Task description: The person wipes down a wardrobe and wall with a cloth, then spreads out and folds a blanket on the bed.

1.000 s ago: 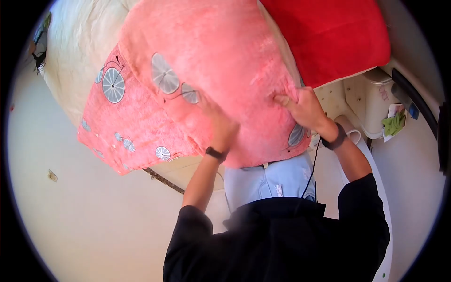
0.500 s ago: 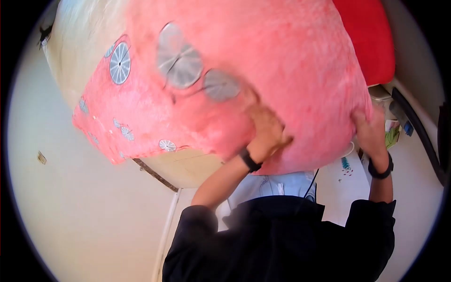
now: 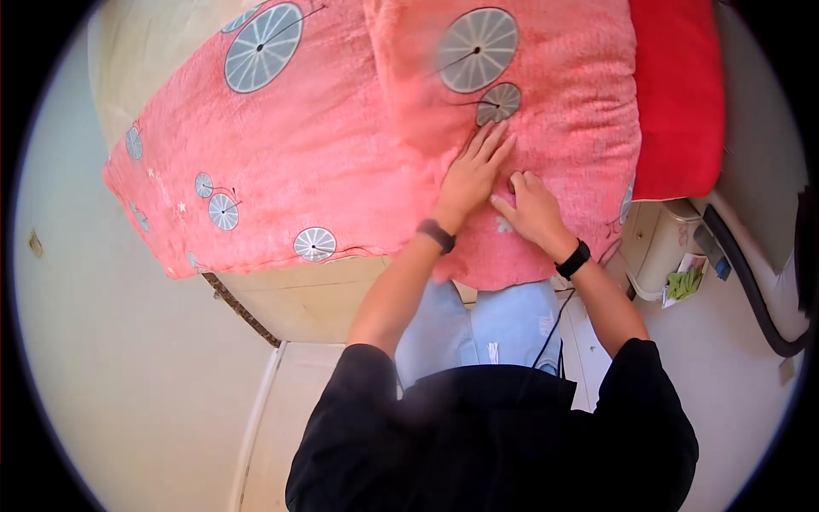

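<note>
A pink plush blanket (image 3: pixel 299 145) printed with grey spoked wheels lies across the bed, its right part folded over in a thicker layer. My left hand (image 3: pixel 469 177) rests flat on that folded part, fingers stretched out just below a small grey wheel. Close beside it, my right hand (image 3: pixel 539 218) touches the same layer, its thumb apart and its fingers slightly bent. No cloth shows pinched in either hand. The front edge of the blanket hangs down near my knees.
Red bedding (image 3: pixel 678 102) shows beyond the blanket on the right. A cream cabinet (image 3: pixel 657 247) stands below it, with a black curved tube (image 3: pixel 751 290) alongside. A pale wall (image 3: pixel 94 341) rises at left. A thin black cable (image 3: pixel 553 328) crosses my jeans.
The raised, billowing blanket has come down flat, its right part folded over. My right hand has moved left from the blanket's right edge to beside my left hand, which has moved slightly up.
</note>
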The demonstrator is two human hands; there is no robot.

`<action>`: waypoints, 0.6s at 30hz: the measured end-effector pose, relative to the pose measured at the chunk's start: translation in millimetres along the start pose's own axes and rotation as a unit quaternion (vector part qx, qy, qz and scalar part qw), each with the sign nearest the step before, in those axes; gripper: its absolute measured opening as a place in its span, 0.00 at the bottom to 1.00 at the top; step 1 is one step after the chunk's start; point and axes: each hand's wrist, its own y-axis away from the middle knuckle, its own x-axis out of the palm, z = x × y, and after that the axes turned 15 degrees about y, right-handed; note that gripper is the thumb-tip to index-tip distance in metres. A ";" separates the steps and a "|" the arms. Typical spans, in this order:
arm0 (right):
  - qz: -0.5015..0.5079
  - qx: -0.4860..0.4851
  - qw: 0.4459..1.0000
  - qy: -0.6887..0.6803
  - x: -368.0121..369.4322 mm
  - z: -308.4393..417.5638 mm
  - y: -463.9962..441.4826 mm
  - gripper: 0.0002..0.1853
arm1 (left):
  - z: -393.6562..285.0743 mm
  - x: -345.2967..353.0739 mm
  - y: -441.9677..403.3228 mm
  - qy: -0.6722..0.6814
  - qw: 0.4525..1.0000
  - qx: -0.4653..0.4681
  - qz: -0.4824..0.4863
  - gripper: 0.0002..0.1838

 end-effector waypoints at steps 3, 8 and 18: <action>-0.023 0.024 0.999 0.000 21.9 40.6 -1.3 0.28 | 21.1 -22.8 39.0 0.008 1.000 -0.001 -0.024 0.32; -0.125 0.168 0.974 0.091 70.6 101.3 1.6 0.31 | 72.8 -59.4 95.5 0.001 0.999 0.045 -0.014 0.28; -0.202 0.202 0.940 0.187 150.9 221.1 -4.6 0.46 | 166.3 -155.7 266.7 -0.058 0.994 -0.092 -0.019 0.33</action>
